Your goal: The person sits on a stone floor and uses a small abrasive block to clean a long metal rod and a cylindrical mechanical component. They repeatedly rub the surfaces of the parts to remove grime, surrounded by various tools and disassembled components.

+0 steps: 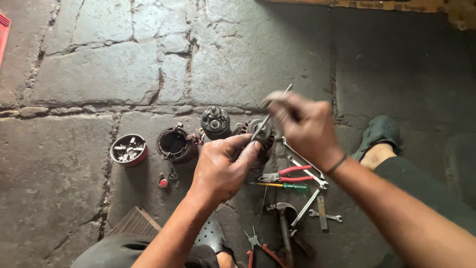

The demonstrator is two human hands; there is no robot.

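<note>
Two hands meet over the motor part: your left hand pinches the thin metal rod's lower end, your right hand grips higher; the rod slants up-right, its tip touching the part.

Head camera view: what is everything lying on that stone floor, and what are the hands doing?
Round red-rimmed part: one, far left on floor.
Dark hollow housing: one, right of it.
Black cylindrical part: one, behind the left hand.
Red-handled pliers: one, beside spanners.
Yellow-green screwdriver: one, below pliers.
Spanners: several, silver, right of centre.
Hammer: one, near bottom edge.
Thin metal rod: one, silver, held by both hands.
Left hand: pinches rod's lower end.
Right hand: grips rod's upper part, blurred.
</note>
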